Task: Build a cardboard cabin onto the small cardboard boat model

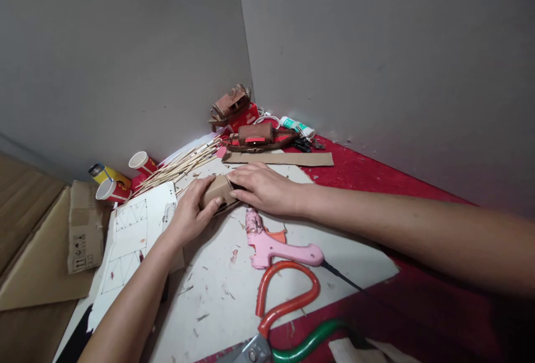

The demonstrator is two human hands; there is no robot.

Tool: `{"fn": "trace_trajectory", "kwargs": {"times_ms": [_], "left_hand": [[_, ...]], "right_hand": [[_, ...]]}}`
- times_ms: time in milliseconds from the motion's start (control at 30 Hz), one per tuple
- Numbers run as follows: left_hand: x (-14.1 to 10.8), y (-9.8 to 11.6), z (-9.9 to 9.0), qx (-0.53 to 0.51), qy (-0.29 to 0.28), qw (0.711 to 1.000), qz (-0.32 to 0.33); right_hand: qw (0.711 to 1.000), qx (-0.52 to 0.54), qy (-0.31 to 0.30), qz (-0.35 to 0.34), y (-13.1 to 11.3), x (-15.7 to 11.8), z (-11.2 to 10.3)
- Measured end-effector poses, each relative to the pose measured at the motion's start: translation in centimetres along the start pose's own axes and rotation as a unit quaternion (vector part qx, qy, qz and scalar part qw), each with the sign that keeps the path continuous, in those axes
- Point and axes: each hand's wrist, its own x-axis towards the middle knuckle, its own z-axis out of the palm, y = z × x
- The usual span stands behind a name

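Observation:
A small curved cardboard piece [218, 189] is held between both hands over the white board [217, 296]. My left hand [194, 209] wraps its left side, thumb along the near edge. My right hand [261, 187] grips its right end, fingers on top and thumb lower down. Just below my right hand lies a pink glue gun [267, 246] with its nozzle pointing away. Nearer to me are large scissors with orange and green handles [288, 296]. Beyond the hands a flat cardboard strip [284, 159] lies crosswise.
Two brown model boats [256, 135] stand at the back corner, one raised on a red box [246, 117]. Thin wooden sticks [184, 163], red paper cups [142, 161], a yellow can [109, 176] and a drawing sheet [129, 235] are at left. Cardboard boxes [42, 240] border the left side.

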Motion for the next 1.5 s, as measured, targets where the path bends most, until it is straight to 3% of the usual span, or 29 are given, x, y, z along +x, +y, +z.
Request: {"fn": "trace_trajectory", "kwargs": {"times_ms": [100,267,367,600,800,1000,1300,1433,1500], "left_hand": [[-0.3,-0.1,-0.7,-0.002,-0.013,1.0,-0.003],[-1.2,-1.2,-2.1,-0.081,-0.051,0.992,-0.087],[-1.6,-1.8,-2.1,-0.097,-0.073,0.987,-0.105],[-1.5,-1.6,-1.5,-0.111,-0.052,0.987,-0.1],[-1.5,-0.1,-2.6,-0.207,-0.025,0.972,-0.104],[-1.8,1.5,-3.1,-0.246,-0.005,0.964,-0.1],[-1.9,1.5,-2.7,-0.266,-0.031,0.959,-0.092],[-1.9,1.3,-3.0,-0.328,-0.026,0.936,-0.122],[-1.9,0.9,-3.3,-0.369,0.015,0.915,-0.162]], "right_hand": [[1.0,0.011,0.009,0.015,0.4,0.0,-0.2],[0.999,0.029,0.009,0.037,1.1,0.1,-0.5],[0.998,0.043,-0.012,0.037,1.4,0.1,-0.2],[0.996,0.073,-0.048,0.025,1.3,0.2,0.6],[0.992,0.127,-0.025,-0.001,0.4,0.0,-1.1],[0.996,0.085,-0.01,-0.014,-0.4,-0.3,-2.4],[0.996,0.075,-0.056,-0.004,-0.7,-0.5,-2.0],[0.993,0.108,-0.037,0.015,-0.4,-0.4,-1.9],[0.989,0.147,-0.01,0.029,-0.1,-0.2,-1.9]]}}
